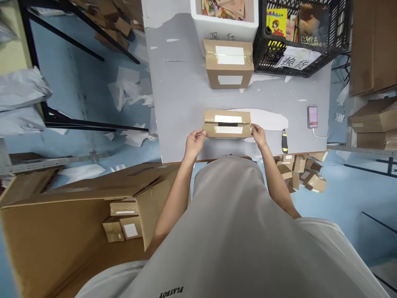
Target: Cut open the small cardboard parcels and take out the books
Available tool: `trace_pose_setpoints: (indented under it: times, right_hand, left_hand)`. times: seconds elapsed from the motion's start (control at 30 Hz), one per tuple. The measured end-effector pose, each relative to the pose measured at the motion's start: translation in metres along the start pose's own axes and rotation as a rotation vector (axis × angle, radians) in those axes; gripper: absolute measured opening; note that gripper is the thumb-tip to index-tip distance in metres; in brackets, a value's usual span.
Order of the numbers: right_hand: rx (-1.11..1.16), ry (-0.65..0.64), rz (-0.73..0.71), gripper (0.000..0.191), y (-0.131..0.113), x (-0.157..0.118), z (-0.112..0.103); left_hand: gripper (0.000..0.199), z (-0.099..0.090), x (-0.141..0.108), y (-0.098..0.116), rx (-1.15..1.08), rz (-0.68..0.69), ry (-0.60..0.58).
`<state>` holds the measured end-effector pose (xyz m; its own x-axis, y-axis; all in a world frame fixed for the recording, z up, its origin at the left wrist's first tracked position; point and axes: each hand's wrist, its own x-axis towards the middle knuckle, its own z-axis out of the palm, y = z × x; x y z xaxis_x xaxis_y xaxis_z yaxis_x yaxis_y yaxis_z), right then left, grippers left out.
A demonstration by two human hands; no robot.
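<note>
A small cardboard box with a white label on each top flap lies near the table's front edge. A dark gap shows between its two flaps. My left hand grips the box's left end, its fingers closed at the corner. At the opposite end my right hand pinches the box's edge between thumb and fingers. To the right of that hand lies a black and yellow utility knife. Behind the box stands a taller, taped cardboard box with white labels.
At the table's back are a white foam bin and a black crate holding books. A phone with a cable lies at right. A large open carton containing boxes stands at lower left. Several boxes are piled on the floor.
</note>
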<state>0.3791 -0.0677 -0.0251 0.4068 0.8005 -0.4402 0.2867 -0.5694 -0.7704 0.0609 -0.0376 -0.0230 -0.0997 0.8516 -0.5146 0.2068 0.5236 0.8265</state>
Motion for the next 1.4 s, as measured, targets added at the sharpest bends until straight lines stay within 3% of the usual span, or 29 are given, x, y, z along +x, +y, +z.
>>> trace_pose_setpoints:
  times: [0.1,0.2,0.3,0.37,0.53,0.7,0.83,0.93,1.07,1.23,1.4]
  right_hand:
    - [0.061,0.026,-0.011,0.046,-0.013,-0.007,-0.013]
    - [0.004,-0.015,-0.115,0.048,-0.027,-0.011,-0.020]
    - [-0.097,-0.075,-0.192,0.064,-0.038,-0.006,-0.017]
    - [-0.164,-0.090,-0.252,0.076,-0.041,0.002,-0.012]
    - [-0.332,-0.073,-0.436,0.079,-0.041,0.035,0.002]
    - [-0.547,-0.106,-0.527,0.082,-0.046,0.059,0.019]
    - [-0.729,-0.170,-0.559,0.090,-0.048,0.051,0.035]
    - [-0.837,-0.199,-0.565,0.076,-0.044,0.034,0.045]
    - [-0.852,-0.190,-0.517,0.067,-0.037,0.013,0.047]
    - [-0.735,-0.137,-0.550,0.064,-0.030,0.001,0.031]
    - [-0.539,0.020,-0.599,0.055,-0.017,0.001,-0.002]
  left_hand:
    - [0.028,0.003,-0.003,-0.003,-0.007,0.020,-0.001]
    - [0.031,0.011,-0.007,-0.005,-0.023,-0.023,-0.003]
    - [0.027,0.018,-0.007,-0.010,-0.044,-0.064,-0.023]
    - [0.022,0.018,-0.007,-0.016,-0.049,-0.021,-0.051]
    - [0.056,0.015,-0.012,-0.037,0.098,0.143,-0.109]
    - [0.068,0.029,-0.022,-0.048,0.231,0.160,-0.025]
    - [0.065,0.042,-0.024,-0.042,0.322,0.231,0.009]
    - [0.063,0.044,-0.027,-0.030,0.455,0.331,0.018]
    - [0.050,0.053,-0.030,-0.009,0.630,0.457,-0.063]
    - [0.042,0.070,-0.028,0.012,0.751,0.444,-0.097]
    - [0.042,0.056,-0.040,0.018,0.755,0.455,-0.036]
